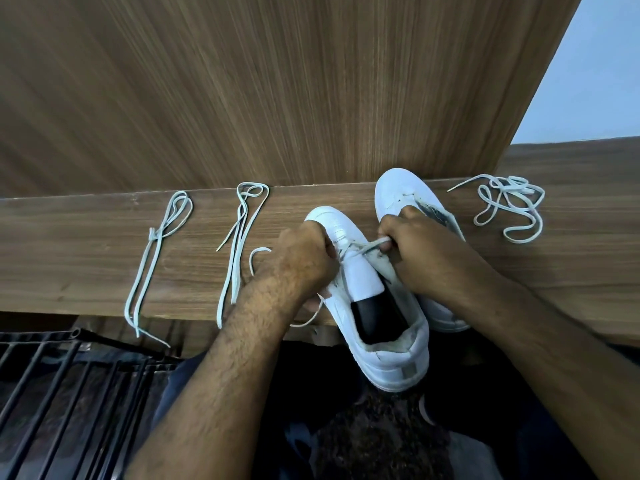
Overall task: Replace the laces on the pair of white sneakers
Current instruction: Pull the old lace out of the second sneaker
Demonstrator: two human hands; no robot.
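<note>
A person is sitting at a narrow wooden ledge (86, 265) that is running along the foot of a wood-grain panel (242, 81), and is looking down at both bare hands working on a white sneaker (384, 327). That sneaker is lying toe-away on the ledge with its heel hanging over the near edge above the person's lap, and a dark insole is showing inside its opening. The left hand (301, 258) is curling around the sneaker's left side near the eyelets, while the right hand (415, 247) is pinching a white lace (372, 244) that is crossing the tongue just between the two hands. A second white sneaker (405, 192) is sitting just behind and to the right, partly hidden by the right hand. Two pale folded laces (152, 258) (239, 244) are lying side by side on the ledge at the left, their ends dangling over the edge. A loose tangled lace (509, 206) is resting at the far right. A black metal rack (69, 393) is showing below the ledge at lower left.
</note>
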